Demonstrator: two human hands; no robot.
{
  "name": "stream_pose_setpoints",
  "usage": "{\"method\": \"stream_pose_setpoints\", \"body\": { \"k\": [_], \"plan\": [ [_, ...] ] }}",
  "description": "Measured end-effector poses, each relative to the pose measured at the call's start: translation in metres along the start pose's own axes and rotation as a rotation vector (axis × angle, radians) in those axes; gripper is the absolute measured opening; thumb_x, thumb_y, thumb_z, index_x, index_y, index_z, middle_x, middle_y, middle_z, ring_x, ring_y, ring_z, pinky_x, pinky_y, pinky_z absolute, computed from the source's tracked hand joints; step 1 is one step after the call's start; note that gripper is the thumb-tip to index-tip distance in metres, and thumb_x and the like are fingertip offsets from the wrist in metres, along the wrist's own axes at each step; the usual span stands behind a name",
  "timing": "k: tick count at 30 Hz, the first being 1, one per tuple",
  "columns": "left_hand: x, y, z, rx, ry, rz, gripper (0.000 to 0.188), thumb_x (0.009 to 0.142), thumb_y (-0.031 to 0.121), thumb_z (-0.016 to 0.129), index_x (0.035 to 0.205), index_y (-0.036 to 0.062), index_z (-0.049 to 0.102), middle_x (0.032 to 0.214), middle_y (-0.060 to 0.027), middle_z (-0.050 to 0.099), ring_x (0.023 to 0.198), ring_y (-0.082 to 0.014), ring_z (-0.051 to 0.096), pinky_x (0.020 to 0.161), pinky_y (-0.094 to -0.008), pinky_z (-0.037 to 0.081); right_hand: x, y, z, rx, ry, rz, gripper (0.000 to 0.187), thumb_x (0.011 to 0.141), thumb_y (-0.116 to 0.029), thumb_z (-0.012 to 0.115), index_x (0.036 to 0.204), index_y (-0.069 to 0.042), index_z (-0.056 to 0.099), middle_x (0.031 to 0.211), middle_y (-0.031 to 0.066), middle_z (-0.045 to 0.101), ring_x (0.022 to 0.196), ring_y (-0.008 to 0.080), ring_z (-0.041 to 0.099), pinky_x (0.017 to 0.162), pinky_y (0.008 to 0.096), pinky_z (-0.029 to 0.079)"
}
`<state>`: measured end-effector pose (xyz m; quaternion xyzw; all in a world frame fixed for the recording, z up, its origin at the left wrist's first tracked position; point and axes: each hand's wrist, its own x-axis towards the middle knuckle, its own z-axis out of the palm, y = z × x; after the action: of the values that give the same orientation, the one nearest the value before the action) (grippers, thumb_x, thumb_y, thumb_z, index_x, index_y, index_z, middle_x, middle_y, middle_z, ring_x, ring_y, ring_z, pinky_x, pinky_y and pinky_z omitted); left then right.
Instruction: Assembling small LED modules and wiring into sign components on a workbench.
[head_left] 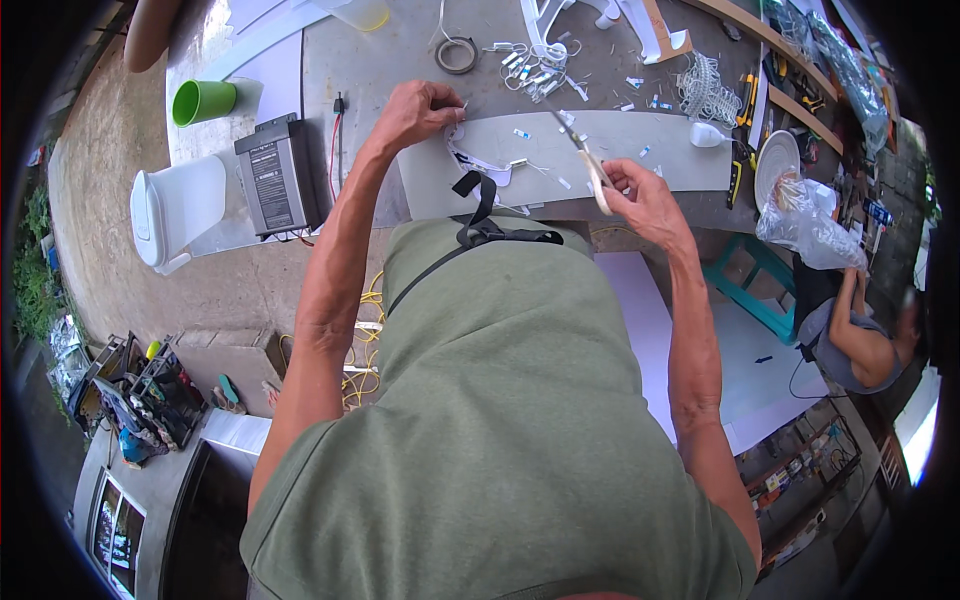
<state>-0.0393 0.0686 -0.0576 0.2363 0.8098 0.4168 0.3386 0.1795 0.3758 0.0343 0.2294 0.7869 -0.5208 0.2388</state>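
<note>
My right hand (648, 205) is closed round the pale handles of a pair of scissors (597, 172), their blades pointing up and left over a light grey sheet (690, 160) on the table. My left hand (420, 110) pinches at the sheet's far left edge; what lies between its fingertips is too small to name. Just below those fingertips lies a curved white plastic piece (485, 168) with small parts along it. Beside it, a small white part with thin wires (520, 163) rests on the sheet. Small blue-and-white bits (522, 134) are scattered nearby.
Beyond the sheet are a roll of tape (456, 56), a heap of small wired white parts (535, 70) and coiled white wire (705, 90). A green cup (203, 103), black box (277, 178) and white container (180, 208) stand left. Another person (860, 335) sits right, near a teal stool (750, 290).
</note>
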Motion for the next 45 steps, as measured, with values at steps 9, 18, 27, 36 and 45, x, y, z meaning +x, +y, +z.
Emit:
{"method": "stream_pose_setpoints", "body": {
  "k": [9,18,27,36,45],
  "plan": [
    [-0.001,-0.003,0.001,-0.143,-0.012,-0.032,0.02,0.084,0.011,0.08,0.103,0.0033,0.079,0.085,-0.0059,0.077,0.077,-0.011,0.068,0.074,-0.0263,0.054,0.012,-0.008,0.053,-0.268,0.045,-0.169,0.046,0.081,-0.036,0.074,0.111,0.0,0.075,0.092,0.0155,0.068,0.083,0.0305,0.067,0.078,0.0417,0.053],
    [0.001,-0.013,0.001,-0.234,-0.047,0.002,0.018,0.09,0.014,0.078,0.103,0.0021,0.078,0.088,0.0001,0.069,0.078,-0.0092,0.06,0.07,-0.0262,0.049,0.038,-0.006,0.068,-0.342,0.093,-0.306,0.041,0.083,-0.034,0.072,0.111,-0.004,0.076,0.095,0.0153,0.07,0.089,0.0341,0.068,0.082,0.0451,0.053],
    [0.001,-0.008,-0.001,-0.296,-0.008,-0.116,0.016,0.086,0.011,0.082,0.1,0.0043,0.08,0.084,-0.0037,0.074,0.076,-0.0109,0.063,0.069,-0.0264,0.052,0.042,-0.007,0.064,-0.369,0.088,-0.289,0.036,0.085,-0.031,0.07,0.108,-0.004,0.075,0.096,0.0144,0.071,0.088,0.0339,0.068,0.081,0.0449,0.053],
    [0.0,-0.009,0.0,-0.344,-0.019,-0.09,0.018,0.088,0.012,0.08,0.103,0.0019,0.079,0.082,-0.0004,0.072,0.073,-0.0069,0.06,0.066,-0.023,0.047,0.052,-0.006,0.069,-0.385,0.094,-0.325,0.038,0.086,-0.03,0.071,0.112,-0.004,0.075,0.101,0.0136,0.072,0.093,0.0331,0.07,0.085,0.0437,0.054],
    [-0.001,-0.007,0.0,-0.326,-0.008,-0.092,0.019,0.089,0.015,0.08,0.103,0.0023,0.078,0.075,0.004,0.067,0.068,-0.0043,0.053,0.062,-0.0213,0.041,0.059,-0.007,0.067,-0.374,0.067,-0.316,0.04,0.085,-0.032,0.071,0.115,-0.005,0.075,0.107,0.0119,0.073,0.095,0.0326,0.071,0.087,0.042,0.054]
  ]
}}
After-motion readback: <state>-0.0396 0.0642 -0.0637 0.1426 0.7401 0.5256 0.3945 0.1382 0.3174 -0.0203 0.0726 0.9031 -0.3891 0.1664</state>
